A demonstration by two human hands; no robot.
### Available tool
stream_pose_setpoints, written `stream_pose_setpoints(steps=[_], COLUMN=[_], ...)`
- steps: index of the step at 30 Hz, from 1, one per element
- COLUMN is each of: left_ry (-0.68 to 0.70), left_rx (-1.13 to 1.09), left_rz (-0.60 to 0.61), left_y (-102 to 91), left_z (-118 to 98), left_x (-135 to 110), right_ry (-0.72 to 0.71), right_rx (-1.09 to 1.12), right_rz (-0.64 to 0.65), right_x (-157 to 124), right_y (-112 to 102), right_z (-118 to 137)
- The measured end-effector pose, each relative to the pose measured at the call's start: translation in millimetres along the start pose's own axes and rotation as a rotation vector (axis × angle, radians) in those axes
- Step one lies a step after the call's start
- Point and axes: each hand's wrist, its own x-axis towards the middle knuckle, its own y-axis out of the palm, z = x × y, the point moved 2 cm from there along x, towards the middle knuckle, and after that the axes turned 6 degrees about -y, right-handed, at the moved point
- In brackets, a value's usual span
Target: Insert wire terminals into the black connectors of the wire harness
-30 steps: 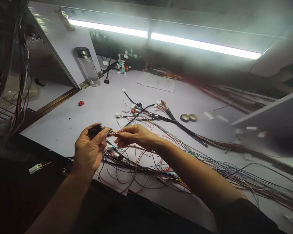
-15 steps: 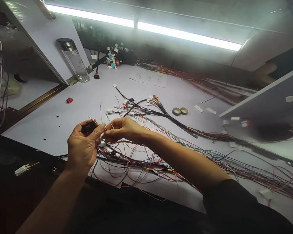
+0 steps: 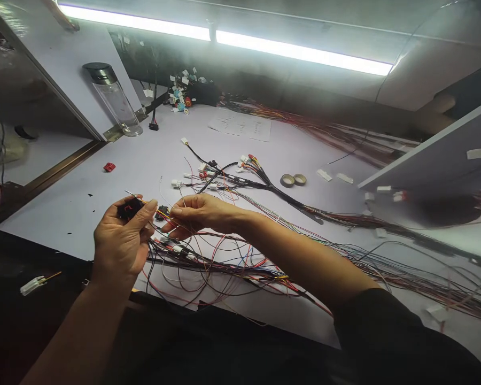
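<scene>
My left hand (image 3: 120, 240) is closed around a black connector (image 3: 129, 208) with red marks on its face. Thin wires pass by its thumb, and a pale wire tip pokes out past the fingers. Beside it, my right hand (image 3: 194, 211) pinches a thin wire; a yellow and red pair (image 3: 164, 215) stretches between the two hands. A second black connector (image 3: 162, 213) shows in the gap between them. Under both hands lies a bundle of loose wires (image 3: 224, 267) with white connectors, spreading to the right.
Behind the hands lies a taped black harness (image 3: 260, 186) with white and red connectors. Two tape rolls (image 3: 293, 180), a red connector (image 3: 109, 167), a printed sheet (image 3: 240, 125) and a glass bottle (image 3: 120, 104) stand farther off. A white panel (image 3: 428, 144) rises at the right.
My left hand has moved left and slightly down with the black connector, widening the gap to my right hand. The yellow and red wires and the second black connector now show between them.
</scene>
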Motion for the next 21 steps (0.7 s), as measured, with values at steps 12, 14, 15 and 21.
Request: stream_pose_setpoints(steps=[12,14,15,21], left_ry=[-0.013,-0.048,-0.057,-0.029], left_rx=[0.087,0.144,0.174,0.238], left_rz=[0.046,0.091,0.115,0.185], left_y=[-1.1,-0.7,0.0,11.3], left_z=[14.0,23.8,28.0,37.9], left_x=[-25.7,-30.2,-31.5,-31.5], right_ry=[-0.187,-0.217,-0.229,-0.297], right_rx=[0.166,0.204,0.22,0.305], right_rz=[-0.327,-0.377,-0.398,-0.463], right_x=[15.2,17.0,17.7,19.4], right_y=[-4.9,-2.1,-0.3,8.0], right_z=[6.6,9.5,11.0,17.8])
